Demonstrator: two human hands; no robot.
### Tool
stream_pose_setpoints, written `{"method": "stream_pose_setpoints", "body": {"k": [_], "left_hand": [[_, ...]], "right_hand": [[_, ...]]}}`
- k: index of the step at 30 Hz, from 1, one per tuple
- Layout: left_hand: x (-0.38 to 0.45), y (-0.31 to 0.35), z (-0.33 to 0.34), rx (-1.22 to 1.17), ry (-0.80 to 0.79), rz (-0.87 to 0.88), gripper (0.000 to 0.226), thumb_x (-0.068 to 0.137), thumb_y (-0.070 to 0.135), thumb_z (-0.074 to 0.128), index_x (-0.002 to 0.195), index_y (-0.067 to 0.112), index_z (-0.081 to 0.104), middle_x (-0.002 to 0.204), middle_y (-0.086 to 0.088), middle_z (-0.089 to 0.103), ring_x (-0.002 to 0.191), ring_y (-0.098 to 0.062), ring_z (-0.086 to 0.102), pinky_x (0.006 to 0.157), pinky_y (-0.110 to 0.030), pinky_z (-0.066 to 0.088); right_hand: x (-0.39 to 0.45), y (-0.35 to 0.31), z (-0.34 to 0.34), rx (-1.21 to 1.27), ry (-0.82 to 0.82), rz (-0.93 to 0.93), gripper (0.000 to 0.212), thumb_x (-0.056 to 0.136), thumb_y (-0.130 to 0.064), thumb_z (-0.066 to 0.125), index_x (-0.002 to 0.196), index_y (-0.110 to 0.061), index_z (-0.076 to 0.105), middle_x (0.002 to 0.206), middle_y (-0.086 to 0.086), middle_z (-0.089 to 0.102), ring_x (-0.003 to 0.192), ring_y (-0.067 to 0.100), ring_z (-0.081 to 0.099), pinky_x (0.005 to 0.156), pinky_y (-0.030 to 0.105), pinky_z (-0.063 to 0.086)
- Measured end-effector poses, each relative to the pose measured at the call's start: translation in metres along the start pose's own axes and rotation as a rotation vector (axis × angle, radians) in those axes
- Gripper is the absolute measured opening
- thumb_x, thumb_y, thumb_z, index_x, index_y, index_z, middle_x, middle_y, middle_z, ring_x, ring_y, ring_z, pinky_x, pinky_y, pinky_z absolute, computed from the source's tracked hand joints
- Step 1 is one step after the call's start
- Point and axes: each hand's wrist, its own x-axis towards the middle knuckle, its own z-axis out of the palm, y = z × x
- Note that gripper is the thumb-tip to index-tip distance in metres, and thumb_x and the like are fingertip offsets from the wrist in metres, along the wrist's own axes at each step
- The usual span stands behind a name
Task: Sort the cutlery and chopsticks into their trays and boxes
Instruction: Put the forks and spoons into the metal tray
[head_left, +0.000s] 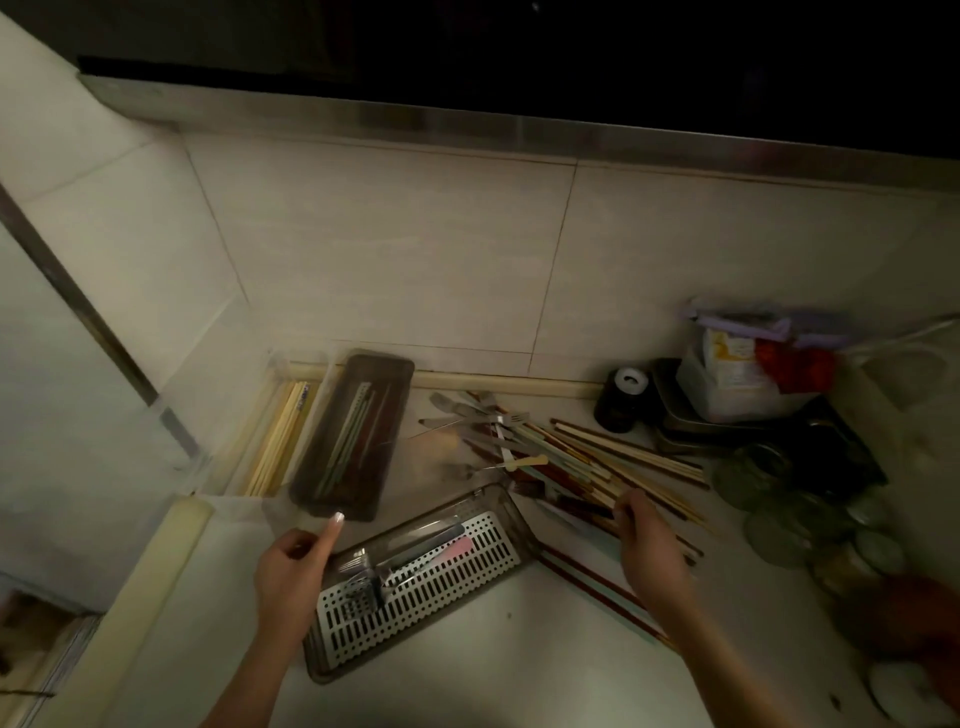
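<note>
The right hand (647, 540) pinches chopsticks at the near edge of the mixed pile (561, 457), seemingly to sort them. The left hand (296, 564), forefinger extended and holding nothing, hovers between the dark box (384, 384) and the perforated tray (467, 566), where forks lie.

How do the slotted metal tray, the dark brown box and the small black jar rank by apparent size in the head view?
1. slotted metal tray, though it lies nearest the camera, which may enlarge it
2. dark brown box
3. small black jar, clearly smallest
</note>
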Motion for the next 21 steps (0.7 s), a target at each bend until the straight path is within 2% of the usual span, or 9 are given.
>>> {"method": "stream_pose_setpoints", "body": {"k": [2,5,7,10,14,16,18,20,21], "left_hand": [[0.003,0.002,0.001,0.004,-0.020,0.005,0.043,0.082,0.040,0.068,0.055,0.008,0.058,0.052,-0.004,0.061,0.058,-0.020,0.058,0.056,-0.027,0.040],[0.006,0.007,0.001,0.006,-0.059,0.023,0.036,0.082,0.034,0.069,0.057,0.010,0.060,0.053,-0.001,0.061,0.058,-0.016,0.058,0.053,-0.024,0.038],[0.009,0.008,0.002,0.029,-0.084,0.058,0.031,0.084,0.029,0.068,0.058,0.013,0.061,0.054,0.002,0.062,0.058,-0.013,0.058,0.054,-0.022,0.037],[0.012,0.009,0.002,0.036,-0.124,0.075,0.026,0.084,0.023,0.068,0.060,0.017,0.063,0.057,0.003,0.064,0.060,-0.010,0.059,0.055,-0.020,0.038],[0.017,0.005,0.000,0.039,-0.160,0.059,0.028,0.084,0.022,0.069,0.059,0.013,0.062,0.055,0.002,0.063,0.058,-0.010,0.058,0.055,-0.020,0.039],[0.021,0.004,0.000,0.060,-0.195,0.068,0.030,0.084,0.022,0.069,0.057,0.011,0.062,0.054,0.000,0.062,0.057,-0.013,0.058,0.055,-0.023,0.039],[0.024,0.003,0.000,0.067,-0.232,0.085,0.030,0.084,0.021,0.069,0.057,0.011,0.061,0.051,-0.001,0.061,0.055,-0.015,0.058,0.052,-0.025,0.039],[0.026,0.002,0.000,0.059,-0.265,0.088,0.027,0.084,0.021,0.069,0.059,0.013,0.061,0.052,-0.001,0.062,0.054,-0.016,0.059,0.051,-0.025,0.039],[0.027,0.003,0.001,0.053,-0.280,0.087,0.025,0.084,0.021,0.069,0.060,0.015,0.062,0.053,0.000,0.063,0.055,-0.015,0.060,0.051,-0.025,0.040]], "right_hand": [[-0.007,-0.016,-0.006,0.089,0.002,-0.022,0.021,0.096,-0.019,0.045,0.085,-0.037,0.049,0.086,-0.009,0.056,0.078,0.007,0.055,0.065,0.021,0.041],[-0.015,-0.042,0.001,0.099,-0.141,-0.085,0.018,0.096,-0.020,0.046,0.087,-0.035,0.052,0.085,-0.008,0.056,0.076,0.005,0.055,0.066,0.018,0.039],[-0.020,-0.063,0.016,0.080,-0.270,-0.107,0.017,0.096,-0.024,0.045,0.085,-0.034,0.052,0.084,-0.006,0.058,0.075,0.004,0.056,0.066,0.020,0.044],[-0.028,-0.081,0.043,0.039,-0.375,-0.100,0.016,0.098,-0.034,0.040,0.091,-0.038,0.054,0.092,-0.009,0.060,0.086,0.004,0.059,0.078,0.028,0.053],[-0.032,-0.069,0.041,0.175,-0.166,0.010,0.020,0.099,-0.030,0.038,0.099,-0.043,0.053,0.102,-0.017,0.059,0.095,0.000,0.057,0.085,0.024,0.049],[-0.038,-0.047,0.029,0.025,-0.038,0.067,0.019,0.098,-0.024,0.043,0.103,-0.039,0.054,0.106,-0.013,0.061,0.097,0.004,0.058,0.082,0.018,0.044],[-0.052,-0.020,0.021,-0.121,-0.058,0.118,0.024,0.097,-0.020,0.047,0.114,-0.033,0.058,0.120,-0.006,0.061,0.107,0.010,0.058,0.089,0.022,0.046],[-0.072,0.005,0.023,-0.212,-0.220,0.098,0.039,0.097,-0.024,0.047,0.136,-0.029,0.047,0.143,-0.003,0.046,0.130,0.015,0.043,0.107,0.026,0.033],[-0.083,0.014,0.027,-0.283,-0.343,0.054,0.050,0.099,-0.031,0.043,0.146,-0.028,0.029,0.154,-0.005,0.028,0.142,0.014,0.026,0.113,0.026,0.021]]}}
